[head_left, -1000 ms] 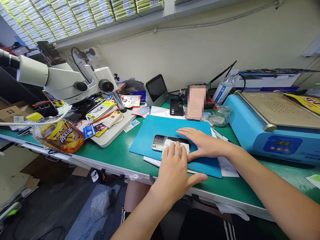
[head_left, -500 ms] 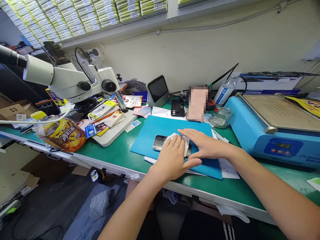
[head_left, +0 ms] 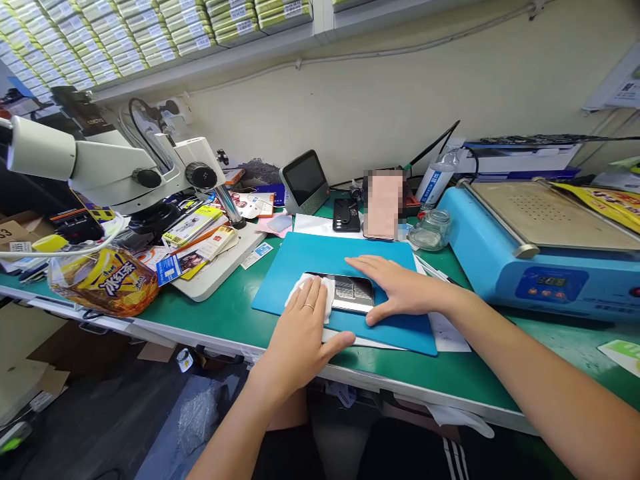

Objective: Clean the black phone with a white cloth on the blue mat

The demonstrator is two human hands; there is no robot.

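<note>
A phone [head_left: 354,292] with a dark, reflective screen lies on a blue mat [head_left: 295,250]. My left hand [head_left: 300,337] presses a folded white tissue [head_left: 329,300] onto its left end, fingers laid together over the tissue and thumb stretched out. That end of the phone is covered by tissue and fingers. At the phone's right end, my right hand [head_left: 403,287] is spread, with its fingers past the far edge and its thumb by the near right corner. Whether it touches the phone is hard to tell.
Left stand a microscope [head_left: 115,167] and a tea bottle [head_left: 113,280]. Behind the mat are a black phone [head_left: 347,215], a small display [head_left: 306,180] and a glass jar [head_left: 433,230]. A blue heating plate machine [head_left: 540,267] occupies the right side.
My left hand has slid the tissue leftward along the phone, uncovering the screen's right part. My right hand remains around the right end. The whole view has shifted slightly.
</note>
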